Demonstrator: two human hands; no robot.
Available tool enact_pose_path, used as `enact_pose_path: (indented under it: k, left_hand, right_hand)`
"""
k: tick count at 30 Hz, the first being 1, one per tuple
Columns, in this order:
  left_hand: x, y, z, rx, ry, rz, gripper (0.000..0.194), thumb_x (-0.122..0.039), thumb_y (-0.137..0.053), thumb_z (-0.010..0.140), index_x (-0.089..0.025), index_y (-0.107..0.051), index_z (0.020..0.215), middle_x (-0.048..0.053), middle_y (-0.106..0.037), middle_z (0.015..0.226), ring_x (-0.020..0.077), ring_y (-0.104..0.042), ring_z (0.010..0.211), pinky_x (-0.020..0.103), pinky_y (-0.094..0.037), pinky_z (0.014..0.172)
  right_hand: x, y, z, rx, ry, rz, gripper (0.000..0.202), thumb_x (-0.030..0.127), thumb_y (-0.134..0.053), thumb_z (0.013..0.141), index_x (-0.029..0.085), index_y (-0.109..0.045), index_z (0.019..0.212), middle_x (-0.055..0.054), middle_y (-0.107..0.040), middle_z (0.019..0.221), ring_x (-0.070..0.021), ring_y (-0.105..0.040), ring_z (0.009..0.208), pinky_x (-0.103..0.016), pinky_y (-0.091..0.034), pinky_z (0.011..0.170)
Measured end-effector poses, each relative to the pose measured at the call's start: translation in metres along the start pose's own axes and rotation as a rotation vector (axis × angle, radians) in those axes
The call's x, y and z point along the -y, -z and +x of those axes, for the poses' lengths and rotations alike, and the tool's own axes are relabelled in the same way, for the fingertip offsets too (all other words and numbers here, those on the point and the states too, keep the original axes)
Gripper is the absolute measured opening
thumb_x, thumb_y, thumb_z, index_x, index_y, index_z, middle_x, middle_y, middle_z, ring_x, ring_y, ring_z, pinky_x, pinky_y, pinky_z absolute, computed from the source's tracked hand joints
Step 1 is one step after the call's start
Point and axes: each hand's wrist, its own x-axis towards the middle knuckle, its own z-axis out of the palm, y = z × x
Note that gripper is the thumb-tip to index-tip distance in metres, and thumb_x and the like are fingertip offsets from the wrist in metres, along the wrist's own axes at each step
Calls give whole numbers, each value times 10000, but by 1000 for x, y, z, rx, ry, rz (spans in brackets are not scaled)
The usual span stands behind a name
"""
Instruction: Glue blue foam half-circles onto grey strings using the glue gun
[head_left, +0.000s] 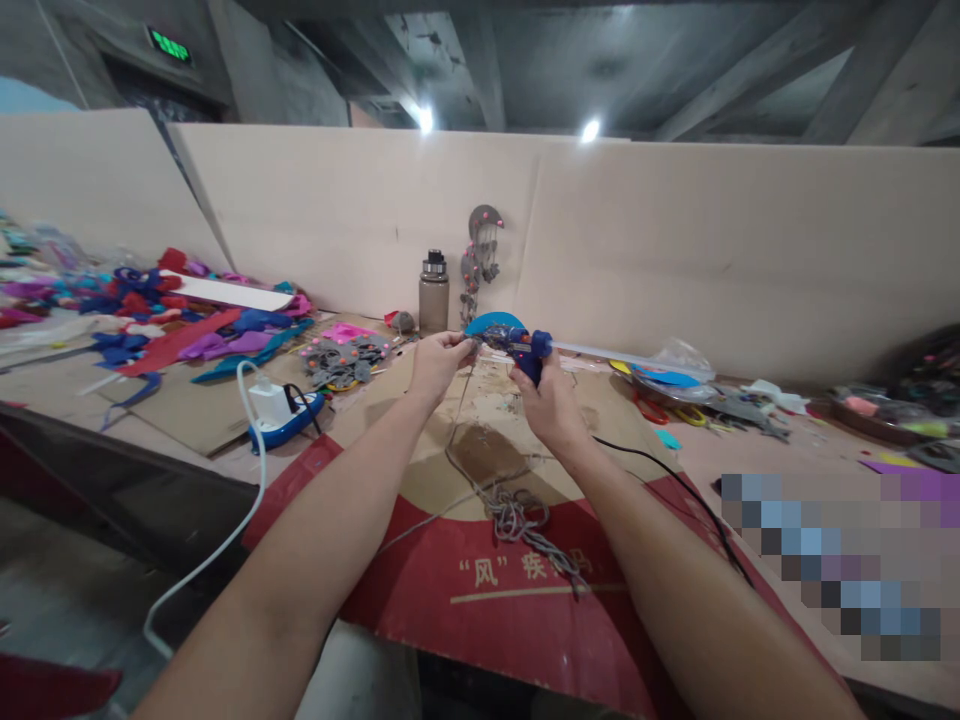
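Note:
My right hand (553,405) is wrapped round a blue hot glue gun (531,346), with a long clear glue stick (600,353) jutting from its back. The gun's nozzle points left toward my left hand (440,362), whose fingers pinch a small grey piece (474,343) too small to make out fully. From the pinched piece a grey yarn strand (450,440) hangs down to a loose yarn bundle (521,515) on the red and tan cardboard (420,560). Behind the gun shows a blue rounded piece (493,322).
A bottle (433,295) stands by the back board, near a grey moon-shaped hanging ornament (486,222). Left lie grey pieces with pink dots (345,360), a blue power strip (289,420) and felt scraps (187,340). At right are scissors (690,415) and a black cord (675,470).

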Motion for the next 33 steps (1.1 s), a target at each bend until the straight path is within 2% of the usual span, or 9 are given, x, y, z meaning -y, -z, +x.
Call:
enact_pose_path:
  k: [13,24,33]
  left_hand:
    - [2,-3,-1,37,46,15,157,-207,-774,631,-105,-660,671,43,-675,660,103,-623,595,271,-538,694]
    - [0,0,0,36,0,-5,182,-242,-766,637,-100,-673,699,41,-661,648,114,-619,614,281,-527,708]
    - [-5,1,-2,9,3,-60,206,-234,-765,629,-92,-656,730,37,-673,684,109,-638,648,294,-535,763]
  right_hand:
    - [4,-1,-1,-4,-2,-31,354,299,-485,847,170,-497,1176,-161,-641,1051,-318,-581,1066,-443,-433,916]
    - [-3,-1,0,-15,22,6,423,287,-470,857,151,-460,1258,-174,-620,1147,-304,-571,1083,-438,-430,929]
    - [-8,-1,1,-71,49,-15,420,299,-491,842,131,-512,1226,-187,-646,1088,-319,-605,981,-471,-442,892]
